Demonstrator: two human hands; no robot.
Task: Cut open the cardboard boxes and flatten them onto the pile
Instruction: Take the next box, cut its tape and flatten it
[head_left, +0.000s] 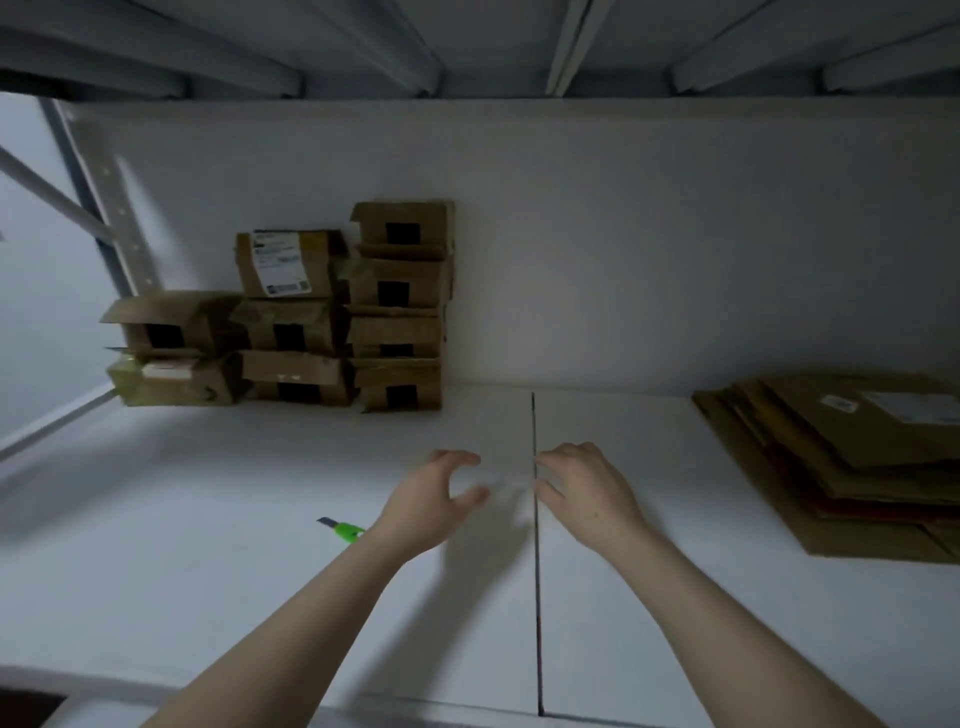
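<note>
**Step in hand.** No box was found in either hand. The left hand (439, 493) and right hand (582, 493) were seen held side by side above the tabletop (208, 545), near each other but apart. The fingers of both were loosely curled and nothing was grasped; the left was slightly blurred. The knife (343, 530), green-handled with its blade out, was lying on the tabletop just beside the left wrist and was not held. It is judged that this moment fell between boxes, with a fresh one yet to be fetched.

**Task items.** The uncut boxes (311, 322) were stacked against the wall (623, 234) at the back left, well apart from the hands. The pile (852, 457) of flattened cardboard was lying at the right edge.

**Next move.** A reach to the back left would be called for, a top box being taken first so that the stack is not toppled. The knife would then have to be picked up.

**Surface and room.** The tabletop was white, with a dark seam (535, 571) running front to back. A ribbed metal shelf (467, 41) was noted overhead and a perforated upright (104, 197) at the left. Lighting was dim.
</note>
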